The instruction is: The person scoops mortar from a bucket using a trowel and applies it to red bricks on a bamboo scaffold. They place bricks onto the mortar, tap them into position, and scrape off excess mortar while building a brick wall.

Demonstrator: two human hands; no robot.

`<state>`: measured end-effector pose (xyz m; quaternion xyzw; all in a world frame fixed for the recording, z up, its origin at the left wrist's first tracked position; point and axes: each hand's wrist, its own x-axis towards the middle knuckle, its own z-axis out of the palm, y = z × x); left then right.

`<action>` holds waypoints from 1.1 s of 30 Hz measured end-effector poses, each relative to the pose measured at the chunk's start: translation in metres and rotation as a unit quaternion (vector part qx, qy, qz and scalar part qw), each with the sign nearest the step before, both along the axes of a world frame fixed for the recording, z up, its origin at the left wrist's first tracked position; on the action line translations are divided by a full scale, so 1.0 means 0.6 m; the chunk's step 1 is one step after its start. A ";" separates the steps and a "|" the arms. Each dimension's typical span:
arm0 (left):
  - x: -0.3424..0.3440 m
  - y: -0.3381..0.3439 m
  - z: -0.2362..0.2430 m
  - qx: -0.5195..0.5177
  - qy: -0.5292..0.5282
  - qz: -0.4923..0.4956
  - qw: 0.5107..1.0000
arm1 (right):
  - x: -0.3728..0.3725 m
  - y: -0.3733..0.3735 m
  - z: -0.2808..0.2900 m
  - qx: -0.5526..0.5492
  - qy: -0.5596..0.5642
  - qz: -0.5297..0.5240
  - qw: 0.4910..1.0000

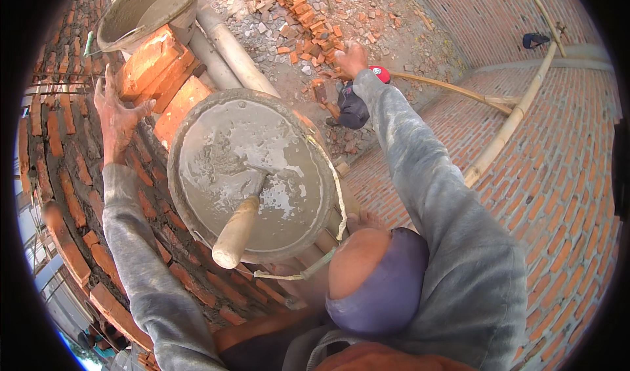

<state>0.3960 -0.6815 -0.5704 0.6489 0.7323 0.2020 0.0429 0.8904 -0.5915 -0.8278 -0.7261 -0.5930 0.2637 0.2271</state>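
Note:
My left hand (117, 115) is beside a small stack of orange bricks (149, 64), fingers spread and thumb toward the stack's near end. Whether the thumb touches a brick I cannot tell. Out ahead on the right, my right hand (353, 60) is raised at arm's length, fingers curled in, with nothing seen in them. Between my arms stands a round bucket (176, 167) filled with wet grey mortar (223, 141). A trowel (237, 230) rests in it, its blade partly sunk and its wooden handle leaning over the near rim.
Another mortar bucket (108, 26) stands far left, beside bamboo poles (239, 49). A brick wall (72, 141) runs along my left. Below, a person in a red cap (379, 74) is near piled bricks (312, 30). A long bamboo pole (512, 125) slants across the right.

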 end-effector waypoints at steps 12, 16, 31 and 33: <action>0.051 -0.057 0.064 0.106 0.048 0.046 0.992 | 0.097 -0.225 -0.123 -0.404 0.017 -0.014 0.915; 0.071 -0.099 0.093 0.102 0.033 0.052 0.993 | 0.032 -0.251 -0.098 -0.433 -0.111 0.000 0.895; 0.088 -0.229 0.032 0.047 -0.394 0.218 0.892 | 0.111 -0.264 0.110 -0.239 0.062 0.078 0.966; 0.080 -0.216 0.013 0.045 -0.423 0.255 0.868 | 0.110 -0.224 0.189 -0.160 0.228 0.079 0.957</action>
